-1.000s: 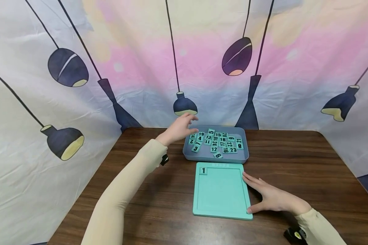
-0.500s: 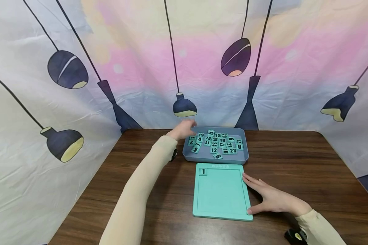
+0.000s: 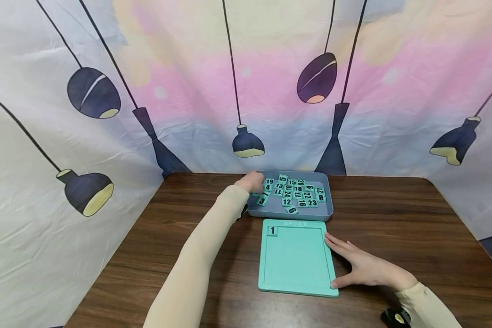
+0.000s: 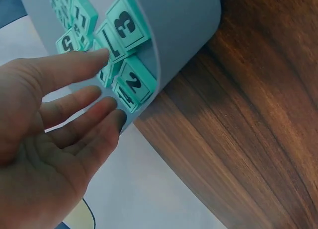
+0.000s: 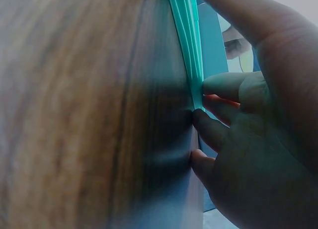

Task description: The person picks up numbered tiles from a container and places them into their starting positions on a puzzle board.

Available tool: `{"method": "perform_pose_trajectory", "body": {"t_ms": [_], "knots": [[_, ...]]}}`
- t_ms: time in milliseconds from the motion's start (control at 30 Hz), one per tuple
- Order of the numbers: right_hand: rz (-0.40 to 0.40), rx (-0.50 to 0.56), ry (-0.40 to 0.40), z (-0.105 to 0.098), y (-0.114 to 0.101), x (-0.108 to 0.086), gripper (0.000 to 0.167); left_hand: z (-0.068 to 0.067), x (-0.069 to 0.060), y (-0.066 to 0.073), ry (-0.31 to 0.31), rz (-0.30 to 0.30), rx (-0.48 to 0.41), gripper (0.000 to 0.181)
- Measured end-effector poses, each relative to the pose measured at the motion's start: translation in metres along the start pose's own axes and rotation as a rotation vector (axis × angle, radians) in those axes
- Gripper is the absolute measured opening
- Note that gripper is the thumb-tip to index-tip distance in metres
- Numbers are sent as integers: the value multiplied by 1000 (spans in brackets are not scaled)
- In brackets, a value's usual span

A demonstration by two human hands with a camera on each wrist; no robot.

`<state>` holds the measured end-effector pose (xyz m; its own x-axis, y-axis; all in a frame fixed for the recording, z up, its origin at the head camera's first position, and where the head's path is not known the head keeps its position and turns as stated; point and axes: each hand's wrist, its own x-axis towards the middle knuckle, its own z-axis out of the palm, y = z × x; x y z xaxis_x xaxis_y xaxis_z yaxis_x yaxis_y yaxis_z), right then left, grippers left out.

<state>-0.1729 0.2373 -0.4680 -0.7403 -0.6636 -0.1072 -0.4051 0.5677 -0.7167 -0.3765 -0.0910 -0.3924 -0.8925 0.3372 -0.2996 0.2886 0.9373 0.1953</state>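
Note:
A grey-blue tray (image 3: 270, 211) holds several green number tiles. My left hand (image 3: 252, 182) is over its left end; in the left wrist view the hand (image 4: 54, 114) has thumb and fingers spread apart, nothing between them, beside the 2 tile (image 4: 134, 81) and the 3 tile (image 4: 127, 24). In front of the tray lies a green board (image 3: 297, 262) with the 1 tile (image 3: 272, 231) in its top left corner. The fingers and thumb of my right hand (image 3: 365, 264) touch the board's right edge; the right wrist view shows that hand (image 5: 258, 134) along the board's side (image 5: 188, 40).
The brown wooden table (image 3: 402, 218) extends to both sides of the board and tray. Behind it hangs a cloth (image 3: 197, 91) printed with dark lamps. Black wrist straps show at both sleeves.
My left hand has moved down and right, from above the tray's back left corner to over its left end. My right hand stays at the board's edge.

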Motion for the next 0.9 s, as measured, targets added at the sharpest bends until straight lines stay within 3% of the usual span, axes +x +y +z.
{"method": "perform_pose_trajectory", "body": {"t_ms": [67, 333, 567, 767, 900], "knots": [[1, -2, -2, 0, 0, 0, 112, 2, 1, 1, -4, -17, 28, 5], [-13, -28, 19, 0, 3, 0, 111, 8, -2, 8, 21, -40, 87, 29], [-40, -88, 39, 2, 3, -1, 109, 10, -2, 16, 13, -54, 184, 27], [-5, -84, 13, 3, 4, 0, 113, 14, 3, 18, 5, -49, 292, 30], [19, -85, -5, 2, 2, 1, 114, 16, 7, 14, 14, -33, 314, 27]]}}
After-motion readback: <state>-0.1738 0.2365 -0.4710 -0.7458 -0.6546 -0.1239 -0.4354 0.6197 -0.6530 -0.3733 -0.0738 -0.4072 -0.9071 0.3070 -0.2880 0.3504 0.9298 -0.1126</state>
